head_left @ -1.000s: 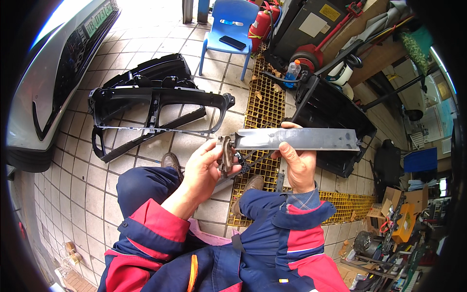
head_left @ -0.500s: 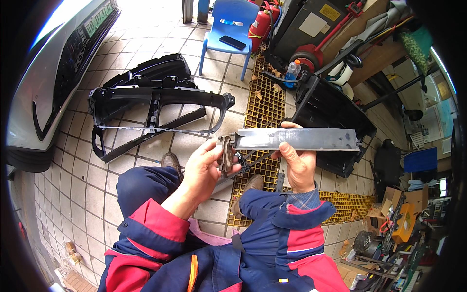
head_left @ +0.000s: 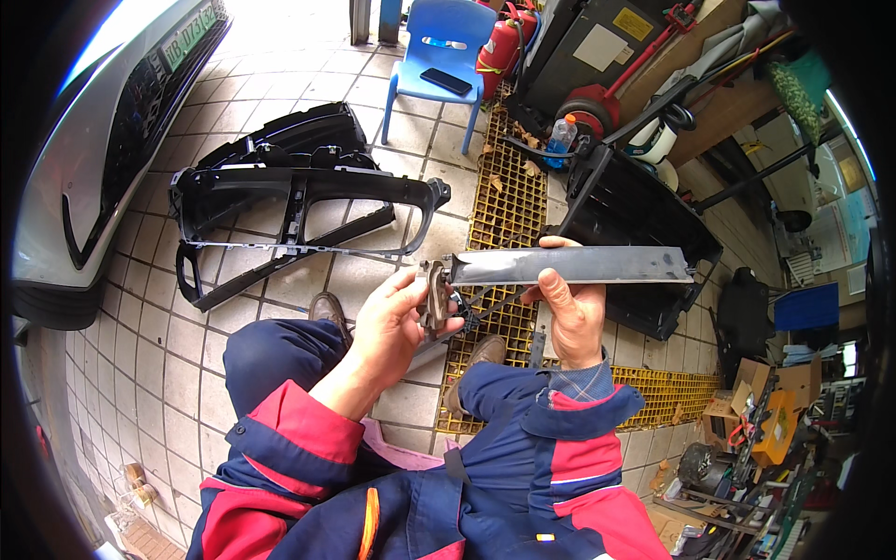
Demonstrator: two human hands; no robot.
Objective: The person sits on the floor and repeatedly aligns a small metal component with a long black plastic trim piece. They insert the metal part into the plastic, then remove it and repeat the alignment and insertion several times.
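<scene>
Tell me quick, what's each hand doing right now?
Left hand: closed, holding the small brownish piece.
Right hand: closed, holding the long grey slat, thumb in front.

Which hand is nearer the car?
Left. The left hand, holding the bracket, is right of the car; the right hand, holding the slat, is farther right.

The pale car (head_left: 86, 140) bears 1 lettered plate (head_left: 191, 37) — the dark cabinet (head_left: 571, 23), 2 labels (head_left: 602, 48) too small to read.
</scene>
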